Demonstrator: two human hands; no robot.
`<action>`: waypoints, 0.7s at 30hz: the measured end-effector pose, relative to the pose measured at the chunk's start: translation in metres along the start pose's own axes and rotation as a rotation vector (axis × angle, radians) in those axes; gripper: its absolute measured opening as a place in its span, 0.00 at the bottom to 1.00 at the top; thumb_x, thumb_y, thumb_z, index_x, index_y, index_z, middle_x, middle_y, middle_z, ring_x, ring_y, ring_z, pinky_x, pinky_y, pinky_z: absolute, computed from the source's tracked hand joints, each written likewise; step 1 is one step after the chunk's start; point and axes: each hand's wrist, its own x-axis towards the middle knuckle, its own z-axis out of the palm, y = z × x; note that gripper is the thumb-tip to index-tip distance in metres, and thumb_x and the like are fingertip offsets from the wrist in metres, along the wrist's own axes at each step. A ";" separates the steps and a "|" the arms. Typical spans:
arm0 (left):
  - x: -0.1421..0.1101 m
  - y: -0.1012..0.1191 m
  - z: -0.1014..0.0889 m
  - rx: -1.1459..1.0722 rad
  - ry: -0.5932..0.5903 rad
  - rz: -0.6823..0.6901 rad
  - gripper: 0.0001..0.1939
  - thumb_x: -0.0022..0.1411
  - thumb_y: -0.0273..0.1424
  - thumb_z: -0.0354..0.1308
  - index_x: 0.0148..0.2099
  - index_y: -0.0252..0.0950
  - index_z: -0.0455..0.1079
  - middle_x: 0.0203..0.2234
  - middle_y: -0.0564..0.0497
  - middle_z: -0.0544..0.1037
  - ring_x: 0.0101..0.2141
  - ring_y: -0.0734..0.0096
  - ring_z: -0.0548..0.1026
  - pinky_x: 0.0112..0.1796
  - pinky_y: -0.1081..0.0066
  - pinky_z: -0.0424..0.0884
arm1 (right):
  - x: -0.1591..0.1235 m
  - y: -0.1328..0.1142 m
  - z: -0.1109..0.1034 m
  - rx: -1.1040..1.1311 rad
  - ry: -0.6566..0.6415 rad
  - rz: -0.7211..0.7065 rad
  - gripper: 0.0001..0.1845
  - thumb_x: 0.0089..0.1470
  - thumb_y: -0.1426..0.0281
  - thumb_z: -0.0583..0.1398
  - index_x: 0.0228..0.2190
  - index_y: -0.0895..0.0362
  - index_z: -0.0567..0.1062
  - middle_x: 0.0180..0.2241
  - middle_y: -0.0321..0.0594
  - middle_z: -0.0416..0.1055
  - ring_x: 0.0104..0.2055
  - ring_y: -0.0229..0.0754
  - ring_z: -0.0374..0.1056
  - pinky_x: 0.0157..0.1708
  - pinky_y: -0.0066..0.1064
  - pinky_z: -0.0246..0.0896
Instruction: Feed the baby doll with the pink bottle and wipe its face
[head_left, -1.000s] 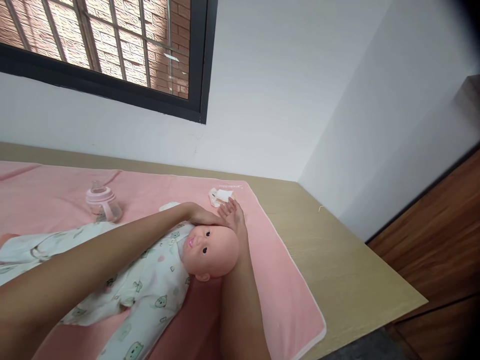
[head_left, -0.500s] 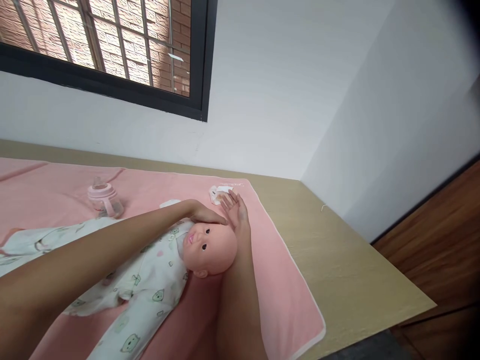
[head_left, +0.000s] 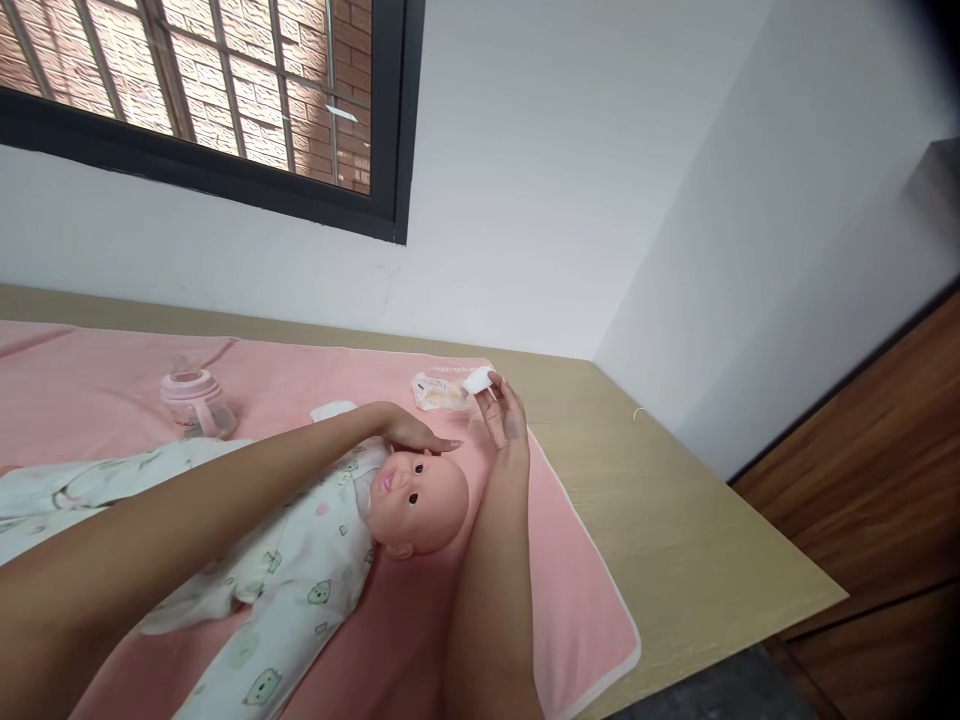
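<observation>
A baby doll [head_left: 427, 505] in a white printed romper [head_left: 315, 545] lies on its back on the pink blanket [head_left: 581, 600], head to the right. Against the far side of its head rests my left hand [head_left: 412, 430], fingers stretched out and partly hidden by the head. My right hand [head_left: 504, 415] is raised beyond the top of the head, pinching a small white pad [head_left: 478, 380] between thumb and fingers; its exact kind is unclear. A small clear-and-white packet [head_left: 435, 392] lies on the blanket just left of the pad.
A baby bottle [head_left: 196, 400] with a pink collar and handle stands on the blanket beyond the doll's body. The blanket covers part of a wooden platform [head_left: 660, 520], bordered by a white wall [head_left: 517, 200], a barred window [head_left: 225, 90] and brown wooden panels [head_left: 885, 450].
My right hand has moved away from the doll's head, to the right, and has taken hold of the white pad, lifting it off the packet. My left hand stays by the head.
</observation>
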 end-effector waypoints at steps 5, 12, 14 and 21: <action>-0.017 -0.002 -0.018 0.027 0.078 0.022 0.32 0.53 0.48 0.59 0.57 0.36 0.68 0.53 0.39 0.73 0.51 0.55 0.71 0.50 0.63 0.68 | -0.007 -0.023 0.016 -0.093 -0.112 -0.071 0.13 0.41 0.59 0.68 0.23 0.55 0.75 0.30 0.37 0.72 0.35 0.38 0.68 0.37 0.29 0.66; -0.083 0.016 0.005 -0.181 0.369 0.376 0.46 0.50 0.38 0.68 0.67 0.46 0.51 0.65 0.46 0.56 0.63 0.58 0.57 0.60 0.60 0.58 | -0.038 -0.066 0.053 -0.346 -0.625 -0.034 0.16 0.37 0.59 0.72 0.21 0.55 0.74 0.25 0.34 0.66 0.25 0.33 0.60 0.25 0.25 0.56; -0.101 0.022 0.015 -0.274 0.389 0.463 0.43 0.49 0.37 0.69 0.65 0.46 0.55 0.63 0.48 0.60 0.62 0.58 0.60 0.60 0.60 0.59 | -0.045 -0.073 0.064 -0.474 -0.753 0.009 0.13 0.38 0.63 0.72 0.23 0.56 0.76 0.27 0.35 0.67 0.27 0.34 0.62 0.29 0.26 0.59; -0.137 0.021 0.038 -0.414 0.524 0.384 0.16 0.56 0.41 0.65 0.46 0.39 0.75 0.43 0.50 0.79 0.46 0.59 0.75 0.49 0.66 0.70 | -0.059 -0.075 0.098 -0.646 -1.004 0.179 0.09 0.45 0.68 0.70 0.29 0.56 0.78 0.32 0.39 0.71 0.36 0.36 0.67 0.36 0.28 0.65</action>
